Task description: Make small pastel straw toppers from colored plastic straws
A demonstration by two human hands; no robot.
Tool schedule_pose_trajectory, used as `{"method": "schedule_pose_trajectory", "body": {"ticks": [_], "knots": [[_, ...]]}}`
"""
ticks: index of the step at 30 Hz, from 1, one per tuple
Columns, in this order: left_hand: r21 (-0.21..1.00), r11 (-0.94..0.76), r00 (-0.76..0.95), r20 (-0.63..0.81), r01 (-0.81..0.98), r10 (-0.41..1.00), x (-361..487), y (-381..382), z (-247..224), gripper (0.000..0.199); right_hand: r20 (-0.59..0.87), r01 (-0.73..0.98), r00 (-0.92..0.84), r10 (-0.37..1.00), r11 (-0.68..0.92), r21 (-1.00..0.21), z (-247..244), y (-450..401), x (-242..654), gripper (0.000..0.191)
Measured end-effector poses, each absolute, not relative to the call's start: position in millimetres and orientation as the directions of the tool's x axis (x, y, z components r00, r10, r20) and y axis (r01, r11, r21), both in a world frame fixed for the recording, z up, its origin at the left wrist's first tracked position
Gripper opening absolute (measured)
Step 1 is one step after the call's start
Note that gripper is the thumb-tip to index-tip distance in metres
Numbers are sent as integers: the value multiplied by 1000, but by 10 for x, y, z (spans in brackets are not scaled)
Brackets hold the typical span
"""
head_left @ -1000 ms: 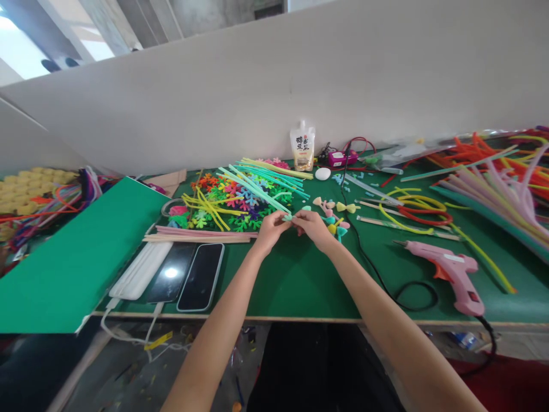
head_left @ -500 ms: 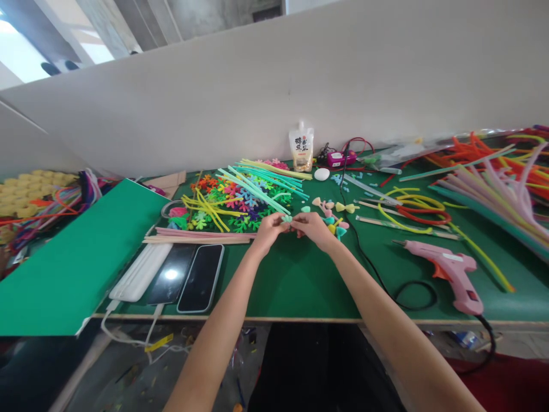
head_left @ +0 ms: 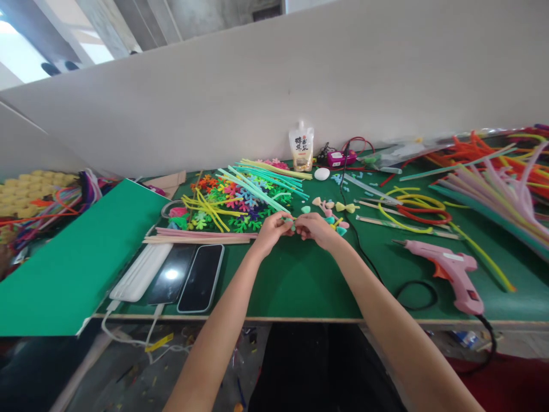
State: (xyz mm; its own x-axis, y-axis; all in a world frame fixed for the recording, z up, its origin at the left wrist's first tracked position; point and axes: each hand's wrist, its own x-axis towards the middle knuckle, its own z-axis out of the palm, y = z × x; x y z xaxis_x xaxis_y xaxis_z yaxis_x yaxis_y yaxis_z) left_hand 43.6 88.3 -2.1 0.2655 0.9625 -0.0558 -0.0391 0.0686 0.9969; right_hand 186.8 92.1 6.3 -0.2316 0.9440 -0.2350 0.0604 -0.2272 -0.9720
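Near the middle of the table, my left hand (head_left: 275, 232) pinches a small mint-green fuzzy piece (head_left: 293, 226), mostly hidden by fingers. My right hand (head_left: 316, 230) meets it from the other side, thumb and fingertips closed at the same piece. Just behind my right hand lie small pastel fuzzy pieces, among them a mint-green one (head_left: 306, 209) and a yellow bow-shaped one (head_left: 345, 207). Left of my hands is a heap of colourful snowflake-shaped pieces (head_left: 235, 220), with mint-green pipe cleaners (head_left: 257, 187) lying across it.
A pink glue gun (head_left: 448, 260) lies at right, its black cord (head_left: 371, 266) looping across the green table. At left are two phones (head_left: 201, 278), a white power bank (head_left: 143, 273) and a green board (head_left: 81, 263). A drink pouch (head_left: 301, 149) stands against the wall; pipe cleaner bundles (head_left: 493, 194) fill the right.
The mint-green piece has turned between my fingertips and is now more covered. My hands have shifted only slightly; the rest of the table stays the same.
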Motion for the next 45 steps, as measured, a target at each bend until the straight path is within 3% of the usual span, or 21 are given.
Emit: {"method": "schedule_pose_trajectory", "body": {"ticks": [13, 23, 25, 30, 32, 36, 40, 45], "knots": [[997, 79, 258, -79, 10, 963, 415, 899, -27, 33, -63, 197, -267, 962, -9, -980, 53, 926, 1894, 15], [979, 150, 225, -117, -137, 967, 390, 907, -15, 31, 200, 270, -254, 946, 268, -925, 14, 916, 1851, 7], [971, 176, 238, -134, -164, 962, 373, 911, -20, 29, 277, 306, -244, 930, 344, -887, 8, 886, 1829, 11], [975, 157, 219, -121, -156, 968, 359, 925, -37, 28, 448, 497, -334, 829, 559, -664, -19, 828, 1780, 24], [987, 96, 168, -73, -129, 983, 376, 932, -39, 28, 409, 489, -247, 878, 477, -730, -9, 830, 1766, 18], [998, -48, 88, 51, -27, 995, 414, 936, -40, 25, 128, 227, -87, 988, 145, -963, 37, 866, 1760, 9], [982, -162, 86, 154, 94, 984, 420, 916, -54, 13, -73, 96, -185, 980, -56, -994, 53, 886, 1788, 24], [949, -241, 133, 217, 206, 967, 417, 864, -55, 5, -208, -21, -257, 944, -220, -975, 52, 893, 1836, 17]]}}
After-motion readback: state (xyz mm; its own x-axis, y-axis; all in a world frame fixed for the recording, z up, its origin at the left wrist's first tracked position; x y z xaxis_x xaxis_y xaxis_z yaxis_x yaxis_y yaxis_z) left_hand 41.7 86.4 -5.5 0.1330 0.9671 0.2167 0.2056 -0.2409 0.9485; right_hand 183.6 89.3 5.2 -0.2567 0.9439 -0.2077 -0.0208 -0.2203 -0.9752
